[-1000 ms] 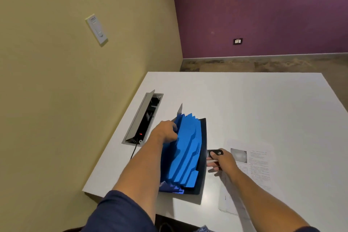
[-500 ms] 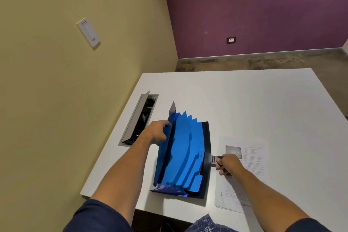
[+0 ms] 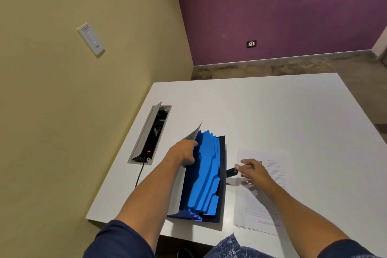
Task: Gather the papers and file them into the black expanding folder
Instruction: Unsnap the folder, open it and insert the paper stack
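We see a white tabletop (image 3: 272, 111) between olive and purple walls; left hand (image 3: 184, 152) grips the expanding folder (image 3: 206, 176) flap, right hand (image 3: 254, 170) pinches its clasp (image 3: 232, 172) over papers (image 3: 270, 205).

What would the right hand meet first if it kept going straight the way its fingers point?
The right hand points left, its fingertips at the small black clasp. Straight beyond that lies the black folder edge, then its blue dividers. Height above the table is hard to judge.
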A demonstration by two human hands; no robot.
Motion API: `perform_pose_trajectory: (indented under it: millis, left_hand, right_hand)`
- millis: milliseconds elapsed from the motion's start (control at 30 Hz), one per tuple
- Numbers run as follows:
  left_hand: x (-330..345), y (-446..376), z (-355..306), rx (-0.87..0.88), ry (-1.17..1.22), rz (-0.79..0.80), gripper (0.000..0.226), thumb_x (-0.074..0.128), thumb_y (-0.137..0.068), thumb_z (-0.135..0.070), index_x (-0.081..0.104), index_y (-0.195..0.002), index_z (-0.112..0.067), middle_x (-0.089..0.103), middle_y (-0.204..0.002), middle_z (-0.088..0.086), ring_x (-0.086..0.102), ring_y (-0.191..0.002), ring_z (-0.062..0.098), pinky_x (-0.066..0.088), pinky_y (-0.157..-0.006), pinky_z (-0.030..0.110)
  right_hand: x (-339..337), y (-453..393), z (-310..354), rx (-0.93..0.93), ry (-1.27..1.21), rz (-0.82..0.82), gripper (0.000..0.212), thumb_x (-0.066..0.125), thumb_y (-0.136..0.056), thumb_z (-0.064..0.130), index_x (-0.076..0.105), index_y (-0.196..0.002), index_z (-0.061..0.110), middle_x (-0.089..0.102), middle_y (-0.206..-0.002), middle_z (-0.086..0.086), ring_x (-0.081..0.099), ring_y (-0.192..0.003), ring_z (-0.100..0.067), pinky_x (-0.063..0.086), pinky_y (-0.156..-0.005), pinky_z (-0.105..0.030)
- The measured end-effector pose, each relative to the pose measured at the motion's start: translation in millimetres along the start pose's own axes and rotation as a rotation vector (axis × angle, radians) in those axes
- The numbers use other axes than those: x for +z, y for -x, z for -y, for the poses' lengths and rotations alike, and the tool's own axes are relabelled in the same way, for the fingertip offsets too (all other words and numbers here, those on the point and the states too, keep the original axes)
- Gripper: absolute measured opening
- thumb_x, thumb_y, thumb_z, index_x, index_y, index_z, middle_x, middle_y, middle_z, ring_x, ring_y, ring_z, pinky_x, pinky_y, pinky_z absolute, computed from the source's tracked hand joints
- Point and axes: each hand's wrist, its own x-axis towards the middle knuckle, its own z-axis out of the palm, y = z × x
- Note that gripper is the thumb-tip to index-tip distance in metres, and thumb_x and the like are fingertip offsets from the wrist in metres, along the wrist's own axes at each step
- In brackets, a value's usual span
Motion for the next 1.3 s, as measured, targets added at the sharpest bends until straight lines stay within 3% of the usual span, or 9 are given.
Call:
perform_pose_trajectory:
  millis: [67, 167, 267, 433, 533, 700, 867, 1000, 1300]
  left_hand:
    - [2, -3, -4, 0.004, -0.053, 0.016, 0.059, 0.063, -0.083, 0.0, 0.054, -0.14, -0.015, 0.061, -0.135, 0.01, 0.063, -0.117, 0.031, 0.061, -0.094, 0.043]
    - [3, -6, -11, -0.003, -0.092, 0.037, 0.057, 0.065, -0.083, -0.001, 0.055, -0.137, -0.015, 0.063, -0.13, 0.01, 0.063, -0.113, 0.03, 0.061, -0.092, 0.044]
    - [2, -6, -16, -0.013, -0.081, 0.04, 0.064, 0.066, -0.083, -0.001, 0.049, -0.143, -0.014, 0.06, -0.136, 0.011, 0.062, -0.119, 0.031, 0.06, -0.095, 0.045]
    - [-3, 2, -27, 0.0, -0.025, 0.022, 0.098, 0.062, -0.086, 0.003, 0.012, -0.165, -0.028, 0.059, -0.132, 0.013, 0.064, -0.109, 0.031, 0.059, -0.083, 0.036]
    - [-3, 7, -29, 0.015, 0.007, 0.004, 0.111, 0.061, -0.085, 0.006, -0.005, -0.163, -0.039, 0.059, -0.103, 0.01, 0.065, -0.088, 0.026, 0.06, -0.073, 0.036]
    - [-3, 9, -28, 0.006, 0.06, -0.019, 0.122, 0.062, -0.084, 0.008, -0.019, -0.159, -0.046, 0.066, -0.099, 0.012, 0.07, -0.082, 0.025, 0.065, -0.074, 0.039]
    - [-8, 13, -31, -0.006, 0.11, -0.017, 0.122, 0.06, -0.085, 0.01, -0.021, -0.158, -0.046, 0.061, -0.107, 0.008, 0.067, -0.081, 0.022, 0.064, -0.073, 0.036]
    - [-10, 13, -31, -0.025, 0.156, -0.011, 0.119, 0.058, -0.086, 0.01, -0.019, -0.16, -0.042, 0.062, -0.104, 0.007, 0.066, -0.078, 0.021, 0.062, -0.068, 0.033]
    - [-11, 9, -25, -0.043, 0.299, 0.058, 0.107, 0.055, -0.088, 0.013, -0.001, -0.164, -0.038, 0.058, -0.11, 0.007, 0.073, -0.094, 0.034, 0.066, -0.077, 0.043]
  right_hand:
    - [-11, 5, -9, -0.019, 0.0, -0.158, 0.051, 0.077, -0.085, 0.05, 0.061, -0.122, 0.018, 0.064, -0.117, -0.003, 0.066, -0.104, -0.022, 0.055, -0.074, -0.027]
    - [-29, 3, -30, 0.153, 0.525, -0.579, 0.074, 0.078, -0.072, 0.061, 0.058, -0.126, 0.015, 0.06, -0.125, -0.011, 0.059, -0.114, -0.034, 0.052, -0.092, -0.047]
    - [-40, 11, -44, 0.395, 0.659, -0.683, 0.093, 0.085, -0.056, 0.057, 0.052, -0.126, 0.007, 0.059, -0.123, -0.017, 0.059, -0.115, -0.039, 0.054, -0.091, -0.051]
    - [-43, 9, -54, 0.402, 0.8, -0.656, 0.116, 0.084, -0.059, 0.063, 0.037, -0.144, -0.002, 0.055, -0.135, -0.018, 0.056, -0.121, -0.038, 0.052, -0.095, -0.05]
    - [-43, 4, -50, 0.41, 0.789, -0.635, 0.11, 0.085, -0.063, 0.056, 0.038, -0.144, -0.001, 0.054, -0.136, -0.02, 0.056, -0.12, -0.038, 0.051, -0.096, -0.049]
    - [-58, 3, -45, 0.467, 0.576, -0.622, 0.094, 0.096, -0.053, 0.041, 0.049, -0.125, 0.003, 0.057, -0.124, -0.023, 0.057, -0.115, -0.042, 0.051, -0.095, -0.051]
    - [-72, -6, -49, 0.449, 0.434, -0.586, 0.064, 0.095, -0.056, 0.026, 0.059, -0.104, 0.003, 0.065, -0.102, -0.02, 0.065, -0.097, -0.041, 0.057, -0.087, -0.046]
    - [-82, 5, -47, 0.335, 0.322, -0.514, 0.029, 0.087, -0.071, 0.014, 0.058, -0.071, 0.01, 0.061, -0.068, -0.007, 0.06, -0.059, -0.026, 0.046, -0.057, -0.028]
    - [-95, 8, -70, 0.064, 0.213, -0.357, 0.027, 0.079, -0.079, 0.014, 0.069, -0.104, 0.018, 0.074, -0.098, -0.002, 0.07, -0.087, -0.027, 0.054, -0.074, -0.035]
